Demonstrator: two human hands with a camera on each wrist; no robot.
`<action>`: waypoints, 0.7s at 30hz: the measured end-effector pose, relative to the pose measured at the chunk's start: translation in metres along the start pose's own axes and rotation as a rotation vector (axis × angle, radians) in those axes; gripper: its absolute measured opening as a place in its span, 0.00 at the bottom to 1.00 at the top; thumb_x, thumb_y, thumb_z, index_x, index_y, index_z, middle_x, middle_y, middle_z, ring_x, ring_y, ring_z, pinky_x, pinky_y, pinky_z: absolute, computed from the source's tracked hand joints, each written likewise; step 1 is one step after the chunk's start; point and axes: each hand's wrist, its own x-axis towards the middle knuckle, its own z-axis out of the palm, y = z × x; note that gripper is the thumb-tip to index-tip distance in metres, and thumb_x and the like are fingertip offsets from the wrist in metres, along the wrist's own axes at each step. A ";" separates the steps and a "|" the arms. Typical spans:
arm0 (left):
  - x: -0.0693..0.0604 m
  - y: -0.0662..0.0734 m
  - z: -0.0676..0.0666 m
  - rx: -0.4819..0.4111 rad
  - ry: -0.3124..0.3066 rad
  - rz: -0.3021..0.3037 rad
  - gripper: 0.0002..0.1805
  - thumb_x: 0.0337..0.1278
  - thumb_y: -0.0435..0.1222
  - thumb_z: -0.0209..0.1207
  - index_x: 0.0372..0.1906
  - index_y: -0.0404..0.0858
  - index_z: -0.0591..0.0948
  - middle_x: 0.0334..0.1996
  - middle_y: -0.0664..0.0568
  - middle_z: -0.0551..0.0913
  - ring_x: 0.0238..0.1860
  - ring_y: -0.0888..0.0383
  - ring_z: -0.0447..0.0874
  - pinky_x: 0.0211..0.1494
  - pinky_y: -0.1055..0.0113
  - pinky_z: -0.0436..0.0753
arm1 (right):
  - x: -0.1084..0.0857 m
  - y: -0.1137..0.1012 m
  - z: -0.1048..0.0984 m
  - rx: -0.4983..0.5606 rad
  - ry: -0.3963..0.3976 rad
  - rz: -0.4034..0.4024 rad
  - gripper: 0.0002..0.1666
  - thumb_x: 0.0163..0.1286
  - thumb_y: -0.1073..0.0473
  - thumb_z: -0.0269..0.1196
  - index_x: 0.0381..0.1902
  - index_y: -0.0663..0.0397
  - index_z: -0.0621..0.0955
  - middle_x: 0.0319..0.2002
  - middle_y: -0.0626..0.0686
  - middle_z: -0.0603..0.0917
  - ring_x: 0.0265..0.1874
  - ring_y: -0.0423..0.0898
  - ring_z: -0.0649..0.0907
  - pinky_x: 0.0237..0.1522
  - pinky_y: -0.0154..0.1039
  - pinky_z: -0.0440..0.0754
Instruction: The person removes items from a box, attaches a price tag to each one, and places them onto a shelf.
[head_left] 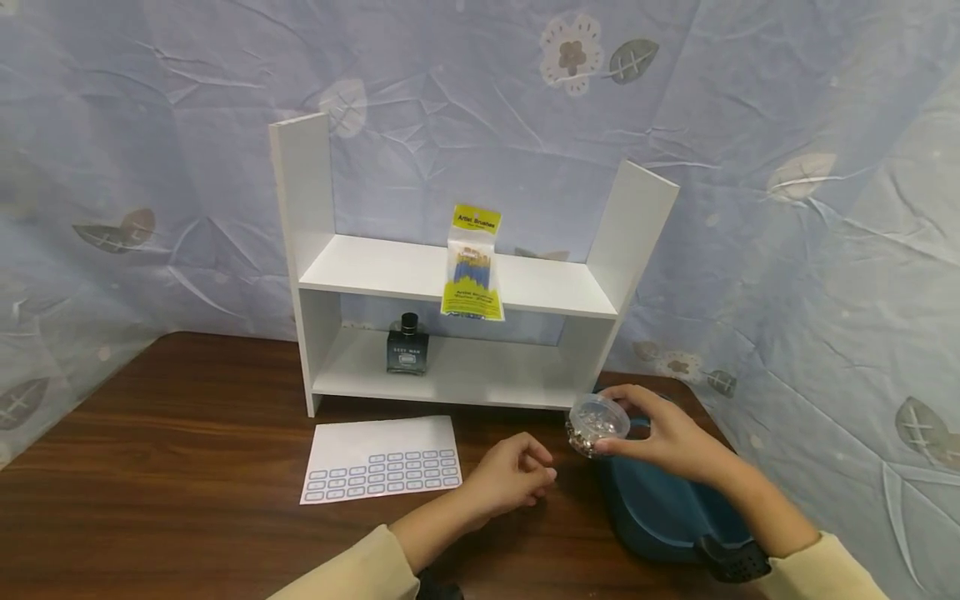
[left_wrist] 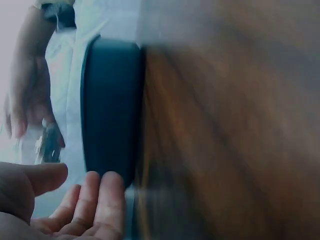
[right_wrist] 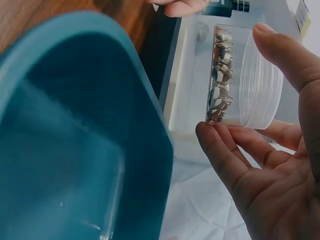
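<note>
My right hand [head_left: 667, 433] pinches a small clear round tub [head_left: 597, 419] between thumb and fingers, above the far end of a teal bin [head_left: 628, 533]. In the right wrist view the tub [right_wrist: 250, 75] lies on its side relative to that camera, and shiny silver thumbtacks [right_wrist: 221, 75] are gathered at its base. A translucent lid caps it. My left hand [head_left: 504, 477] hovers left of the tub with loosely bent fingers and nothing in them. The left wrist view shows that hand's thumb and fingers [left_wrist: 107, 205] apart, the bin's wall [left_wrist: 112, 100] beyond.
A white two-tier shelf [head_left: 465, 383] stands at the back. It bears a dark perfume bottle [head_left: 407, 350] below and a packet of artist brushes [head_left: 472, 271] above, overhanging the upper board's edge. A sheet of blue-bordered labels [head_left: 382, 458] lies on the brown table [head_left: 187, 475].
</note>
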 end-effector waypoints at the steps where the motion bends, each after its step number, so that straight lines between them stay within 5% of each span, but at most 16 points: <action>1: -0.001 0.000 -0.006 0.047 0.016 0.024 0.12 0.68 0.31 0.65 0.51 0.30 0.79 0.39 0.43 0.87 0.36 0.49 0.89 0.37 0.60 0.90 | 0.001 -0.001 0.002 0.019 -0.008 0.000 0.36 0.66 0.50 0.76 0.67 0.52 0.76 0.53 0.52 0.84 0.52 0.51 0.85 0.45 0.37 0.88; 11: -0.004 0.005 -0.059 0.436 0.154 0.158 0.15 0.68 0.36 0.65 0.51 0.29 0.81 0.40 0.42 0.88 0.37 0.56 0.84 0.37 0.66 0.82 | 0.006 -0.020 0.018 0.018 -0.068 -0.015 0.39 0.66 0.45 0.75 0.69 0.52 0.74 0.55 0.52 0.83 0.52 0.47 0.82 0.41 0.38 0.86; 17: -0.010 -0.004 -0.078 0.563 0.233 0.153 0.13 0.66 0.35 0.66 0.49 0.30 0.81 0.38 0.45 0.87 0.37 0.57 0.83 0.40 0.64 0.83 | 0.011 -0.032 0.035 0.133 -0.123 -0.041 0.39 0.66 0.47 0.75 0.68 0.57 0.74 0.52 0.55 0.83 0.49 0.46 0.83 0.44 0.34 0.89; 21: -0.013 -0.008 -0.089 0.625 0.287 0.143 0.12 0.64 0.34 0.67 0.48 0.30 0.82 0.39 0.45 0.86 0.40 0.54 0.85 0.46 0.58 0.85 | 0.012 -0.038 0.050 0.101 -0.137 -0.085 0.39 0.66 0.44 0.75 0.67 0.56 0.74 0.53 0.52 0.84 0.48 0.42 0.84 0.44 0.34 0.88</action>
